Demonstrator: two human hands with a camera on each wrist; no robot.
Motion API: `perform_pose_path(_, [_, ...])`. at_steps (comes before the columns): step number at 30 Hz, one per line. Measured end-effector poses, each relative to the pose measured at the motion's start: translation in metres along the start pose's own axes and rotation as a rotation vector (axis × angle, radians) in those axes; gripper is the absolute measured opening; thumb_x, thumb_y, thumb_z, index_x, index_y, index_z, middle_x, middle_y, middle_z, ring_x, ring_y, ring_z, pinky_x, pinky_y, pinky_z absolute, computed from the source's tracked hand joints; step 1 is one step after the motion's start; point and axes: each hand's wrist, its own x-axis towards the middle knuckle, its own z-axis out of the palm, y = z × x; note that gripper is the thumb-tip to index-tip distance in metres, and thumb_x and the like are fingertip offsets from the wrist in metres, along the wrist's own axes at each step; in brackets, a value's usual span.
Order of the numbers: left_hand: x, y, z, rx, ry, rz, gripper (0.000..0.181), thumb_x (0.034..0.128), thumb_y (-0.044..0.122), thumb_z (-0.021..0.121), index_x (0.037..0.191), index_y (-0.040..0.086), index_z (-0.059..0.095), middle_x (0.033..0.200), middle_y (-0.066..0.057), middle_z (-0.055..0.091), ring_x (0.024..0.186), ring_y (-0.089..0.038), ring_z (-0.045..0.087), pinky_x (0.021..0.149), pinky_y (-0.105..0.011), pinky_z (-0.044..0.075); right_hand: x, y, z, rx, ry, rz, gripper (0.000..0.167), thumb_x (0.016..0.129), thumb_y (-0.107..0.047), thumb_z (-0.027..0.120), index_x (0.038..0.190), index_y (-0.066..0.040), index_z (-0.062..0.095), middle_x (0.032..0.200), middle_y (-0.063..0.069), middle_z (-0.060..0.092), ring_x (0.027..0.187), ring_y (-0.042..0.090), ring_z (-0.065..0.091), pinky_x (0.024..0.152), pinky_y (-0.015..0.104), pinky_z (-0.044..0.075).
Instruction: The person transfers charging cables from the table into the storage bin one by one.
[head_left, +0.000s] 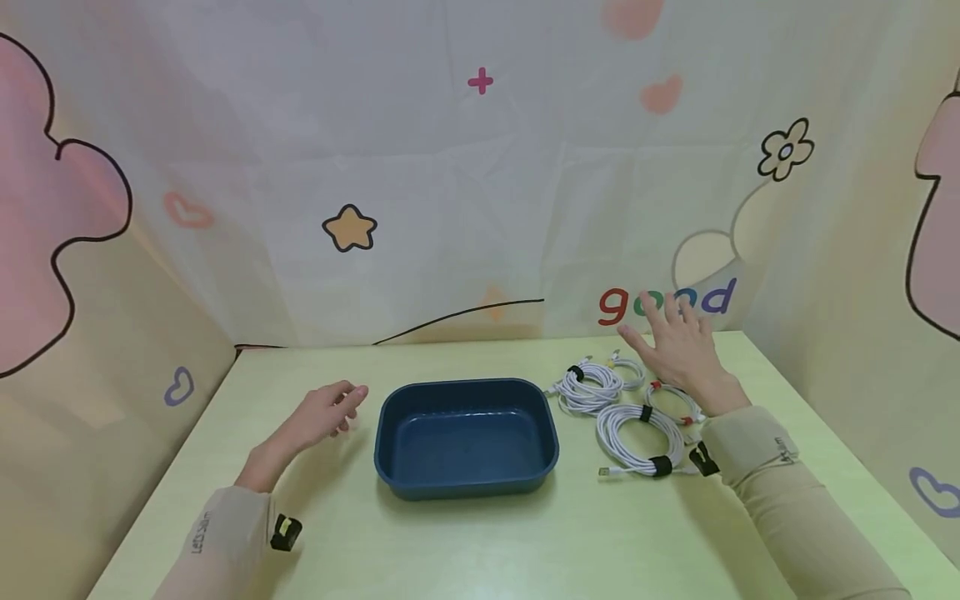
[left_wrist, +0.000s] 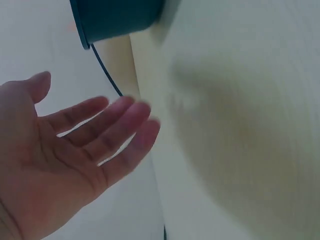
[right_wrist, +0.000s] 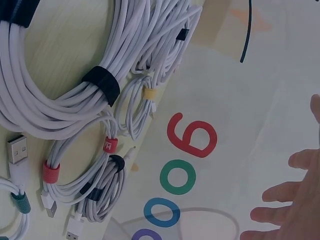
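My right hand [head_left: 684, 354] hovers palm down over the coiled white cables, fingers spread and holding nothing. Below it lies a large coil of white cable [head_left: 610, 437] bound with black straps. A smaller coil with red ties [head_left: 655, 400] sits just behind that one. To their left is a thick tangled coil [head_left: 592, 392] with a black strap. The right wrist view also shows a small coil with a yellow tie [right_wrist: 149, 93] and one with a green tie [right_wrist: 21, 202]. My left hand [head_left: 327, 412] is raised beside a dark blue bin [head_left: 467, 490], empty, fingers loosely bent.
The rectangular bin stands mid-table, its inside bare. A pale wooden-looking table [head_left: 480, 550] carries everything. Printed cloth [head_left: 450, 167] with hearts, a star and the word "good" hangs behind and along both sides.
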Motion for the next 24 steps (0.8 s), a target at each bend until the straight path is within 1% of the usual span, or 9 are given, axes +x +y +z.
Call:
perform_pose_path(2, [0.001, 0.004, 0.004, -0.12, -0.088, -0.053, 0.053, 0.0994, 0.045, 0.047, 0.118, -0.003, 0.054, 0.094, -0.022, 0.065, 0.069, -0.023, 0.065, 0.063, -0.033, 0.057, 0.0, 0.0, 0.0, 0.006, -0.003, -0.003, 0.081, 0.097, -0.065, 0.029, 0.155, -0.012, 0.009, 0.154, 0.036, 0.01, 0.141, 0.058, 0.006, 0.108, 0.074, 0.007])
perform_pose_path(4, [0.0, 0.007, 0.007, -0.209, -0.159, -0.092, 0.051, 0.0977, 0.043, 0.052, 0.119, -0.004, 0.052, 0.09, -0.022, 0.066, 0.066, -0.022, 0.065, 0.061, -0.034, 0.058, 0.0, -0.001, 0.001, 0.014, -0.01, -0.005, 0.081, 0.097, -0.064, 0.029, 0.155, -0.012, 0.009, 0.154, 0.036, 0.01, 0.141, 0.058, 0.007, 0.108, 0.074, 0.008])
perform_pose_path(7, [-0.001, 0.009, 0.011, -0.273, -0.219, -0.099, 0.045, 0.0963, 0.036, 0.057, 0.119, -0.002, 0.051, 0.083, -0.019, 0.067, 0.062, -0.021, 0.065, 0.06, -0.038, 0.059, 0.001, -0.001, 0.003, 0.015, -0.03, 0.001, 0.081, 0.097, -0.064, 0.028, 0.154, -0.009, 0.013, 0.154, 0.036, 0.012, 0.139, 0.059, 0.013, 0.107, 0.074, 0.012])
perform_pose_path(9, [-0.002, 0.011, 0.013, -0.31, -0.247, -0.089, 0.041, 0.0964, 0.03, 0.058, 0.12, -0.003, 0.05, 0.079, -0.016, 0.066, 0.06, -0.02, 0.064, 0.059, -0.038, 0.059, 0.001, -0.001, 0.005, 0.02, -0.058, 0.017, 0.081, 0.097, -0.064, 0.027, 0.153, -0.007, 0.015, 0.154, 0.035, 0.014, 0.138, 0.059, 0.017, 0.106, 0.074, 0.014])
perform_pose_path(15, [-0.002, 0.017, 0.014, -0.392, -0.279, -0.069, 0.033, 0.0978, 0.017, 0.055, 0.12, -0.006, 0.047, 0.068, -0.007, 0.064, 0.054, -0.017, 0.062, 0.056, -0.034, 0.057, 0.003, -0.001, 0.016, 0.034, -0.136, 0.06, 0.082, 0.098, -0.062, 0.025, 0.148, 0.004, 0.026, 0.147, 0.035, 0.032, 0.132, 0.056, 0.031, 0.103, 0.069, 0.03])
perform_pose_path(18, [-0.003, 0.019, 0.016, -0.425, -0.276, -0.075, 0.032, 0.0978, 0.015, 0.054, 0.12, -0.007, 0.045, 0.066, -0.004, 0.063, 0.053, -0.015, 0.061, 0.055, -0.032, 0.057, 0.003, -0.001, 0.023, 0.06, -0.166, 0.062, 0.079, 0.1, -0.057, 0.028, 0.143, 0.009, 0.032, 0.141, 0.036, 0.041, 0.129, 0.054, 0.039, 0.102, 0.065, 0.037])
perform_pose_path(21, [-0.003, 0.018, 0.02, -0.459, -0.257, -0.095, 0.031, 0.0974, 0.014, 0.055, 0.119, -0.007, 0.045, 0.065, -0.002, 0.062, 0.052, -0.014, 0.061, 0.054, -0.031, 0.056, 0.002, -0.003, 0.029, 0.096, -0.192, 0.063, 0.072, 0.101, -0.051, 0.034, 0.135, 0.012, 0.042, 0.133, 0.035, 0.05, 0.121, 0.051, 0.05, 0.095, 0.061, 0.044])
perform_pose_path(23, [-0.003, 0.017, 0.021, -0.472, -0.243, -0.1, 0.032, 0.0973, 0.014, 0.055, 0.119, -0.007, 0.044, 0.066, -0.002, 0.062, 0.051, -0.014, 0.06, 0.054, -0.03, 0.056, 0.003, -0.004, 0.033, 0.125, -0.213, 0.077, 0.062, 0.101, -0.046, 0.039, 0.112, 0.013, 0.055, 0.102, 0.031, 0.063, 0.09, 0.042, 0.063, 0.074, 0.048, 0.053])
perform_pose_path(24, [-0.003, 0.017, 0.022, -0.477, -0.238, -0.1, 0.032, 0.0973, 0.014, 0.055, 0.12, -0.007, 0.044, 0.067, -0.002, 0.062, 0.051, -0.013, 0.06, 0.054, -0.03, 0.056, 0.003, -0.004, 0.035, 0.138, -0.22, 0.091, 0.056, 0.101, -0.044, 0.041, 0.096, 0.01, 0.057, 0.084, 0.024, 0.063, 0.072, 0.034, 0.061, 0.062, 0.04, 0.051])
